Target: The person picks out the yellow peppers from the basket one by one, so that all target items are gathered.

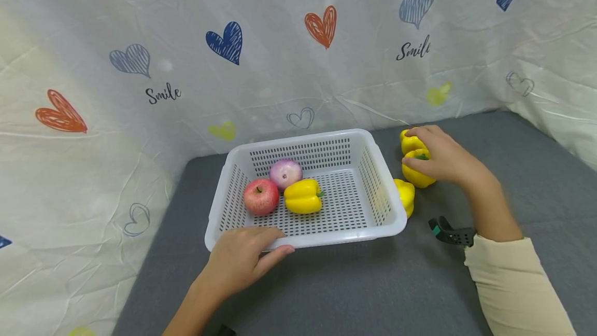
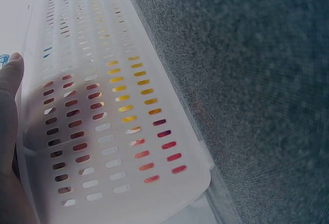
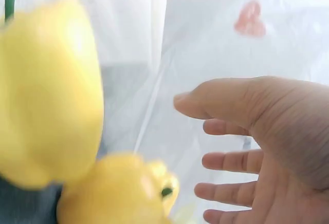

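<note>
A white perforated plastic basket holds a red apple, a purple onion and a yellow bell pepper. My left hand grips its near rim, fingers over the edge and thumb on the outer side. Beyond the basket's right side stand three more yellow bell peppers: a far one, a middle one and a near one partly hidden by the rim. Just over the far two hovers my right hand. Its fingers are spread apart, and the right wrist view shows nothing between thumb and fingers.
A dark grey cloth covers the table. Behind it hangs a whitish sheet printed with hearts and the word "Smile". A black strap juts out beside the right wrist.
</note>
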Demonstrator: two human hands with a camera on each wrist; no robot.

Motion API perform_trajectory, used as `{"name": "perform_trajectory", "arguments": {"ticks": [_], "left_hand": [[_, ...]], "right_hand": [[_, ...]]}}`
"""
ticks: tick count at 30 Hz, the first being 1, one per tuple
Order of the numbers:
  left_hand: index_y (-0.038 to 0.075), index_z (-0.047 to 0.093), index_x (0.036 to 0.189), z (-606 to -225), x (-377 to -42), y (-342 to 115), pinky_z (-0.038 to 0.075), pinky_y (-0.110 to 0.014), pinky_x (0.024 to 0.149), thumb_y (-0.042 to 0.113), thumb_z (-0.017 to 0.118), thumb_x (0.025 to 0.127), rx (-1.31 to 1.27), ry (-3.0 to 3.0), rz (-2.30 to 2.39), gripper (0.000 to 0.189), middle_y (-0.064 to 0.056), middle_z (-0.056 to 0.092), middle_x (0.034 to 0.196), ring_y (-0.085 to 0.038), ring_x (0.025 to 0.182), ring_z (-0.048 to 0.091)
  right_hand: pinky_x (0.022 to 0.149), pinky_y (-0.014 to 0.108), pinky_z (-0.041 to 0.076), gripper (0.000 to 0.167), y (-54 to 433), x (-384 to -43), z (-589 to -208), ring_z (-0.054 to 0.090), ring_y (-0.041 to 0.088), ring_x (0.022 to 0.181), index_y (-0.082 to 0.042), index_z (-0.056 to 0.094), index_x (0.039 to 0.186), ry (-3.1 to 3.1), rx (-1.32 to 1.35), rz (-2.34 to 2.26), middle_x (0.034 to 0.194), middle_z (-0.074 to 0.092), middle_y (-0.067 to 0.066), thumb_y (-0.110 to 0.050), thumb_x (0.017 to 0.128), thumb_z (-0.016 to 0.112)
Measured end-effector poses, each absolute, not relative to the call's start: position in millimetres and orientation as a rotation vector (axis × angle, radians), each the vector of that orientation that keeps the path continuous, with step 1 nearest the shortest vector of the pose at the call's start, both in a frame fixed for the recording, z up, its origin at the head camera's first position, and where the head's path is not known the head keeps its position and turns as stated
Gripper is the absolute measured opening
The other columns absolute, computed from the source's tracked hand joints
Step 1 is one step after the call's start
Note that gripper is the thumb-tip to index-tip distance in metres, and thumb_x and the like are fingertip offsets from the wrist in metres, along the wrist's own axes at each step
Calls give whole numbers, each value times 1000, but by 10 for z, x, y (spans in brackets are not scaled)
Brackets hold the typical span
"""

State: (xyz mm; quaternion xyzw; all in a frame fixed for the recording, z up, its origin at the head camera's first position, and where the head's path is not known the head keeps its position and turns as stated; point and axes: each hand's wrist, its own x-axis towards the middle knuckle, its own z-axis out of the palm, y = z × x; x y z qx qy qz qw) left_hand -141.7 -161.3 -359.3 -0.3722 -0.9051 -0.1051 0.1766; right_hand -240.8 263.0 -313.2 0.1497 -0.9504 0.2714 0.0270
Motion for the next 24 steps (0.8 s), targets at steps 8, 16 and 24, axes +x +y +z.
{"name": "perform_trajectory", "arguments": {"ticks": [8, 16, 24], "left_hand": [[24, 62, 88, -3594, -1413, -1625, 34, -21, 52, 51, 60, 97, -1054, -2562, -292, 28, 17, 54, 72, -3, 61, 48], [23, 64, 89, -3596, -1405, -1633, 37, -21, 54, 50, 58, 98, -1050, -2566, -302, 29, 15, 59, 75, -4, 62, 51], [22, 65, 90, -3612, -1423, -1622, 42, -24, 56, 52, 57, 99, -1058, -2527, -298, 32, 15, 61, 76, -5, 64, 55]], "right_hand": [[103, 61, 35, 60, 2119, -2294, -3082, 42, 43, 128, 5, 48, 140, -2854, 688, 781, 142, 44, 26, -17, 90, 72], [108, 56, 33, 65, 1602, -2180, -3214, 40, 38, 136, -3, 51, 142, -2865, 888, 593, 148, 43, 20, -21, 86, 79], [111, 52, 31, 60, 1227, -2027, -3335, 32, 33, 143, -14, 54, 143, -2877, 1198, 541, 157, 35, 13, -26, 89, 77]]}}
